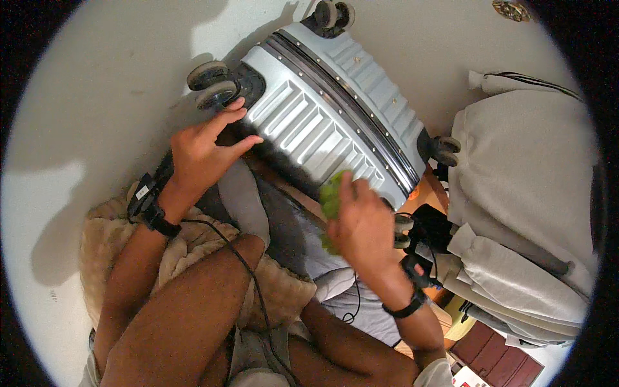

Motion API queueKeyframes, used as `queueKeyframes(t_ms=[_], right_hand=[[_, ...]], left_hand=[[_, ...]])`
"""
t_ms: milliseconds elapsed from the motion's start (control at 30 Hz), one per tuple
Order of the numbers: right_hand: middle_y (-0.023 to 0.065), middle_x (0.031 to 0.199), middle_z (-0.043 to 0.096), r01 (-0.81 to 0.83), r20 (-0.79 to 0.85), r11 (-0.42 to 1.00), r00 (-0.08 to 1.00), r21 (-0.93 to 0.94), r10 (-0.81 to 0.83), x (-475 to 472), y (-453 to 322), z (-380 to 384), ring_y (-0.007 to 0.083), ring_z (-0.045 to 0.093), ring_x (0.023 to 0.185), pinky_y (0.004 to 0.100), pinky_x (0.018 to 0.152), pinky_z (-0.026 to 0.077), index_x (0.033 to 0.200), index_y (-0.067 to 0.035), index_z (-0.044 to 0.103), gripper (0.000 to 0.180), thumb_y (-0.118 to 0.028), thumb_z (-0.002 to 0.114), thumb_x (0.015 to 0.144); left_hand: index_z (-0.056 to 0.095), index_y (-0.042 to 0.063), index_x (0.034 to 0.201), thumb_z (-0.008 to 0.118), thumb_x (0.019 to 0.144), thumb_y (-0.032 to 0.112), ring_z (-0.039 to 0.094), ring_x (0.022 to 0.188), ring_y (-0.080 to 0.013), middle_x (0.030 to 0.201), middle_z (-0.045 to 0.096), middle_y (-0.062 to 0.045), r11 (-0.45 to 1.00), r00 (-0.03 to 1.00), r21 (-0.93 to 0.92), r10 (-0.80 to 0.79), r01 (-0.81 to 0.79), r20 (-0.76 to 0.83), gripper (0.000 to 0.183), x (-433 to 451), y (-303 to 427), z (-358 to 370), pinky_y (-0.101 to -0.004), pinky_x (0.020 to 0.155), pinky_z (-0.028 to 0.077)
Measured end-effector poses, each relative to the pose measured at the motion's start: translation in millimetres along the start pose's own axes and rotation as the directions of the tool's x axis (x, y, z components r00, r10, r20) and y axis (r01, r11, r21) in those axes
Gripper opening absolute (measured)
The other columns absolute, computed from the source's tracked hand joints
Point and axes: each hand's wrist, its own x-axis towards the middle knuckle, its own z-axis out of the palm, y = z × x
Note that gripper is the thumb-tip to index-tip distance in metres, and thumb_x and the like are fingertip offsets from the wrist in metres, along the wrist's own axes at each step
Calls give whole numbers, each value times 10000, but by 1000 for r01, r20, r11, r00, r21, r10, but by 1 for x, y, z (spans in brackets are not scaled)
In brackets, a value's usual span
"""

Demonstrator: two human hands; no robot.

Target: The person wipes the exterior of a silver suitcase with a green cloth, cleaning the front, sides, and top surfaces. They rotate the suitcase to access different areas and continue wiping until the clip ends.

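Observation:
A silver hard-shell suitcase point(309, 130) with ribbed panels lies tilted, its wheeled end facing me. My left hand point(213, 140) has its fingers spread against the near edge, beside a black double caster wheel point(215, 87). In my right hand point(362, 217) is a green cloth point(332, 196), held against the lower part of the ribbed side; the hand is slightly blurred. A dark zipper strip with small studs runs along the middle of the shell. More casters show at the other corners, one of them partly hidden behind my right hand.
Folded grey fabric point(522, 159) is piled at the right, above a dark red panelled item point(498, 353). A beige plush blanket point(111, 237) lies under my left arm. A black cable point(256, 285) runs over my legs. The pale wall point(121, 96) stands at the left.

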Motion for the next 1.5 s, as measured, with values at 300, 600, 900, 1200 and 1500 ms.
queueKeyframes(t_ms=[300,600,900,1200,1500], right_hand=[[168,1076,678,-42,119,976,991,-214,69,-6,4,2,313,754,895,418,688,633,1363,85,631,675,-217,855,803],[172,1038,696,-102,-8,964,995,-245,103,-10,0,4,269,773,828,364,620,638,1233,138,661,529,-223,782,866],[177,1067,702,-179,-11,951,983,-250,182,-7,3,18,287,788,752,373,625,635,1401,192,587,934,-478,899,829],[145,1114,697,-221,37,919,968,-326,247,2,34,21,288,792,801,376,655,643,1458,89,610,777,-345,863,866],[109,1138,656,-338,-224,902,933,-269,283,-6,51,29,293,768,835,403,671,644,1463,-113,665,532,-147,701,933]], left_hand=[[806,60,1134,1005,756,264,811,1066,-290,1290,807,-82,999,1000,-49,-12,12,-1,473,2,-2,1,-371,891,649],[809,36,1127,1016,748,229,812,1092,-282,1265,816,-105,999,1000,-38,2,-2,-12,472,3,1,3,-363,905,647],[813,37,1117,999,779,185,826,1048,-274,1254,815,-130,999,999,38,20,-21,25,414,4,9,-5,-372,881,656],[824,27,1150,840,902,12,833,1025,-272,1215,820,-151,997,996,-48,67,-64,57,249,4,10,-8,-353,861,656],[810,17,1021,802,910,8,739,659,-247,1068,831,-150,964,957,-230,185,-132,224,112,-5,29,-28,-349,580,560]])
